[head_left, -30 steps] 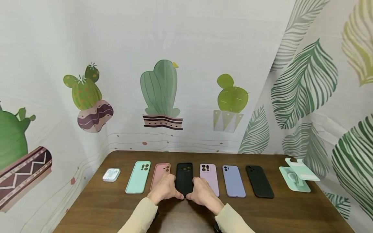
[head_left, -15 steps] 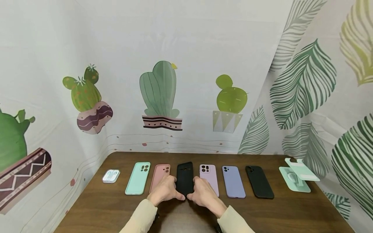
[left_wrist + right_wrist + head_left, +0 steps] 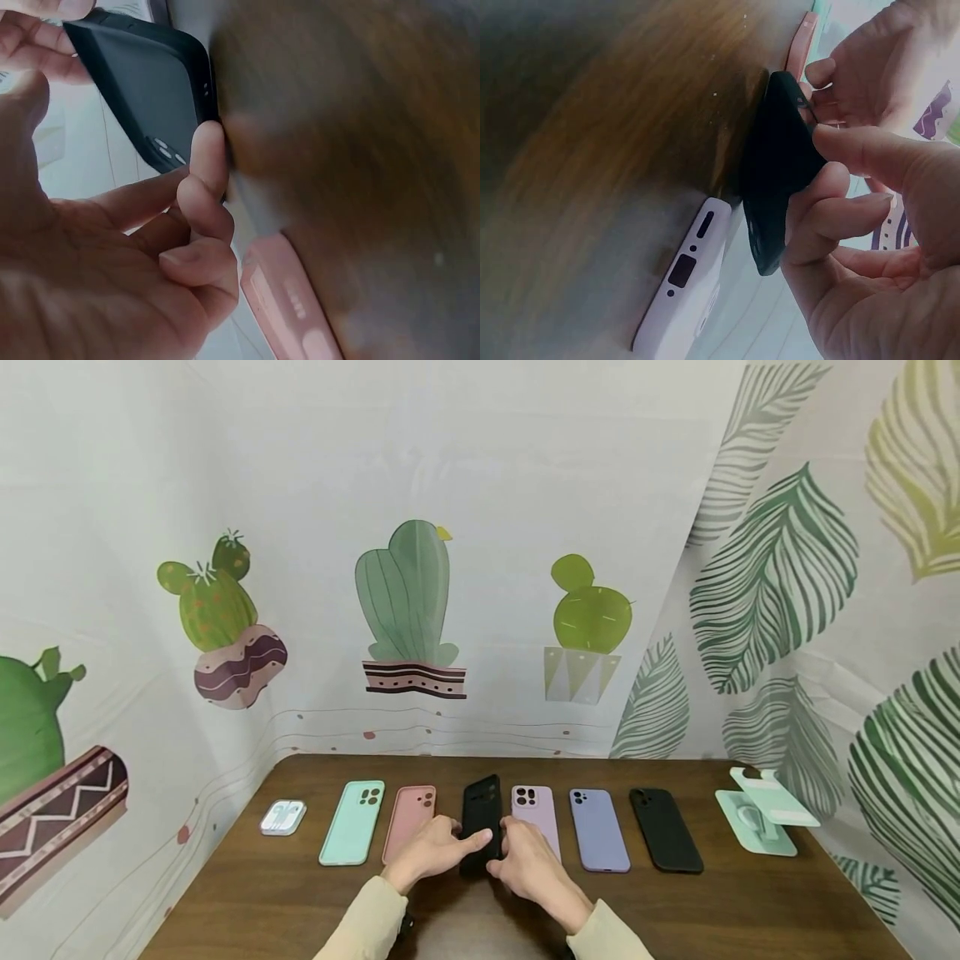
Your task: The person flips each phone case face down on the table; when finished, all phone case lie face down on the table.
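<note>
Neighbours 1st: just L of the left hand [image 3: 429, 852] is the pink case [image 3: 410, 814], its lower R part hidden by that hand. Further L of same hand: mint case [image 3: 351, 827], then, farthest out, clear box w/ white earphones [image 3: 283, 817]. Just R of the right hand [image 3: 525, 860]: lilac case [image 3: 534, 806], partly covered by it; then violet case [image 3: 600, 831], other black case [image 3: 666, 831] & mint stand [image 3: 780, 810], well apart from R hand. All sit on the brown table [image 3: 262, 910]; cactus-print cloth [image 3: 495, 452] hangs beyond both hands. Pink & lilac are the close ones, either side of the work.

Black phone case [image 3: 480, 806] is btwn the two hands, tilted. R hand pinches it, thumb & bent fingers at its near R part. L hand: loosely bent fingers touch its edge, thumb stands away from it in L wrist view; can't tell if that hand grips. Also can't tell if the case's lower end touches table.

Vs 1 s ago: case lay about flat w/ both thumbs at its near edge; now tilts clearly, a bit further R, & L thumb is up in front of its face. Row of neighbours unchanged.
</note>
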A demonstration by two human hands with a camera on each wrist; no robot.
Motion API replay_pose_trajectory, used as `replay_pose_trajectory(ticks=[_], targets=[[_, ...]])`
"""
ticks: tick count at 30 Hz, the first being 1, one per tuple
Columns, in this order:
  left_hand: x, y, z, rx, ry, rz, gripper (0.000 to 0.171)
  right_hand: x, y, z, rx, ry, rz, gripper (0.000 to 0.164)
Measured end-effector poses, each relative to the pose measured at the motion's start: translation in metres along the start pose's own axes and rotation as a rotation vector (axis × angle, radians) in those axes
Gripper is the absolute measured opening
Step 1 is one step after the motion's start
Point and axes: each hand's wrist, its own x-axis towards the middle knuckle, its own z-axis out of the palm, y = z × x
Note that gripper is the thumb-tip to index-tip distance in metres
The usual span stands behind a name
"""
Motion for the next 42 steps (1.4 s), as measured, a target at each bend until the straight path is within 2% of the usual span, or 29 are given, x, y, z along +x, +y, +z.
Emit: replay_pose_trajectory(ticks=[3, 8, 11, 16, 18, 21, 22, 26, 28, 30, 33, 37, 39, 42], targets=[[0.002, 0.0, 0.003, -0.005, 0.0, -0.012, 0.101, 0.002, 0.008, 0.006, 0.017, 0.019, -0.001, 0.072], [0.001, 0.003, 0.003, 0.004, -0.016, -0.015, 0.098, -0.006, -0.025, -0.016, 0.06, 0.032, -0.001, 0.066], [-0.003, 0.009, 0.0, -0.015, -0.037, -0.04, 0.095, -0.012, -0.047, -0.03, 0.064, 0.032, -0.001, 0.063], [-0.007, 0.01, -0.004, -0.05, -0.065, -0.086, 0.091, -0.014, -0.06, -0.036, 0.059, 0.012, -0.011, 0.064], [-0.009, 0.009, -0.006, -0.092, -0.082, -0.084, 0.082, -0.013, -0.06, -0.035, 0.069, 0.0, -0.023, 0.066], [-0.009, 0.007, -0.01, -0.149, -0.107, -0.043, 0.067, -0.011, -0.059, -0.033, 0.093, -0.04, -0.029, 0.067], [-0.009, 0.006, -0.011, -0.168, -0.115, -0.03, 0.064, -0.01, -0.059, -0.033, 0.108, -0.063, -0.025, 0.062], [-0.01, 0.0, -0.018, -0.199, -0.127, 0.0, 0.075, -0.008, -0.055, -0.028, 0.155, -0.154, -0.026, 0.033], [-0.011, -0.002, -0.021, -0.212, -0.129, 0.003, 0.082, -0.005, -0.05, -0.023, 0.166, -0.181, -0.031, 0.025], [-0.012, -0.004, -0.023, -0.235, -0.133, 0.011, 0.084, -0.001, -0.041, -0.013, 0.147, -0.191, -0.037, 0.025], [-0.013, -0.007, -0.026, -0.276, -0.12, 0.04, 0.082, 0.007, -0.031, -0.002, 0.138, -0.229, 0.016, 0.027], [-0.013, -0.01, -0.032, -0.35, -0.092, 0.096, 0.082, 0.013, -0.031, 0.005, 0.139, -0.261, 0.089, 0.029], [-0.013, -0.012, -0.034, -0.395, -0.093, 0.116, 0.082, 0.013, -0.035, 0.006, 0.139, -0.249, 0.097, 0.03], [-0.013, -0.015, -0.037, -0.455, -0.111, 0.129, 0.08, 0.017, -0.03, 0.015, 0.112, -0.242, 0.098, 0.03]])
